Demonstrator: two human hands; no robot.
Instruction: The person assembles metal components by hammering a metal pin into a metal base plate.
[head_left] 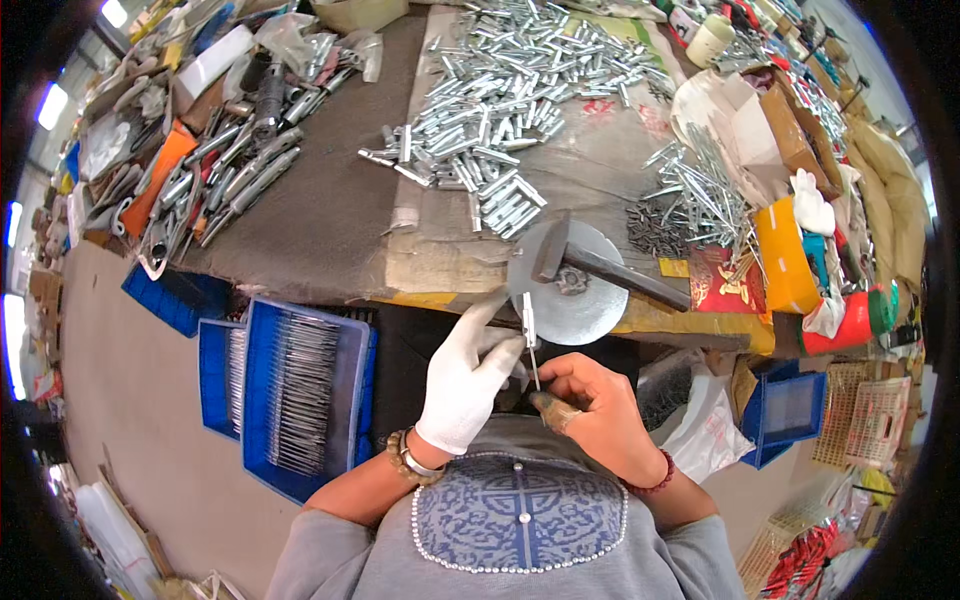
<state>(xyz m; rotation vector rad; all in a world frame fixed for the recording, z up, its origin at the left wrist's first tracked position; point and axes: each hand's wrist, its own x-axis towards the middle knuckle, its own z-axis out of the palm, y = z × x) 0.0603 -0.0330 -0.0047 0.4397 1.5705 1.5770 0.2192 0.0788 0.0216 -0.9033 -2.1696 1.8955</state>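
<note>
My left hand (462, 388), in a white glove, is closed around a short shiny metal sleeve (528, 312) that stands nearly upright. A thin metal rod (535, 370) runs down from the sleeve's lower end. Pinched on the rod's lower part is my bare right hand (598, 405), its thumb darkly stained or covered. Just beyond my hands is a round grey metal disc (592, 318) at the bench edge. Across it lies a hammer (610, 268), its handle pointing right. Whether the rod sits inside the sleeve or only meets it, I cannot tell.
Loose metal sleeves (500, 110) are heaped on the bench (340, 220). Thin rods (700, 190) and small dark pins (655, 230) lie to the right, near a yellow box (785, 255). Larger tubular parts (250, 175) pile up left. A blue crate (365, 400) of rods stands below left.
</note>
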